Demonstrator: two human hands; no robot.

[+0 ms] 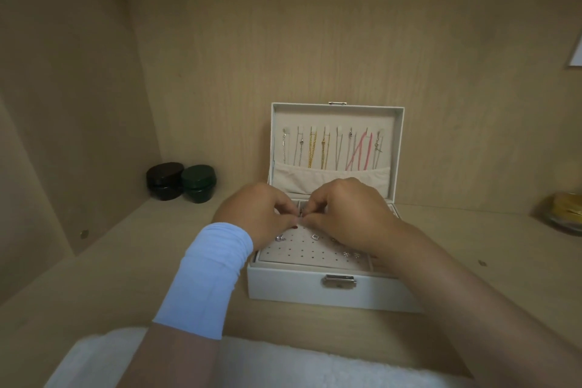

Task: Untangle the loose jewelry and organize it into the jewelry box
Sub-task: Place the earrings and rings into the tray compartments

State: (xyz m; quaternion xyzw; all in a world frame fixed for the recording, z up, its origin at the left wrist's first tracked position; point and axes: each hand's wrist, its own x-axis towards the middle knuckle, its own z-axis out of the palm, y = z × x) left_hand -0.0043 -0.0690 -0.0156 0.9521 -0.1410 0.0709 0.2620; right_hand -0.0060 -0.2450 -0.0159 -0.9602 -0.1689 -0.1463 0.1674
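White fluffy cloth (283,365) is lying nearest me along the bottom edge, and both forearms are reaching out over it. Far left, a dark brown jar (165,181) and a green jar (199,183) are sitting side by side on the shelf (94,277), well apart from the work.

Moving in, the left hand (255,211), with a pale blue sleeve (208,277) on its wrist, is curling its fingers and pinching a small piece (301,214). The right hand (349,214) is meeting it and pinching the same piece from the other side. That piece is too tiny for me to name; possibly an earring.

Both hands are working just above the earring pad (299,253) of the open jewelry box (299,293). A few studs (314,237) are sitting in the pad, and many holes are showing bare. Behind, the lid (400,148) is standing upright, and chains (326,148) are hanging in a neat row, ends tucked into its pocket (330,178).

I'm judging the necklaces sorted and the earrings partly placed. I'm seeing no loose tangle on the shelf, though the hands are hiding some compartments. Far right, a yellow object (565,213) is lying blurred at the edge.
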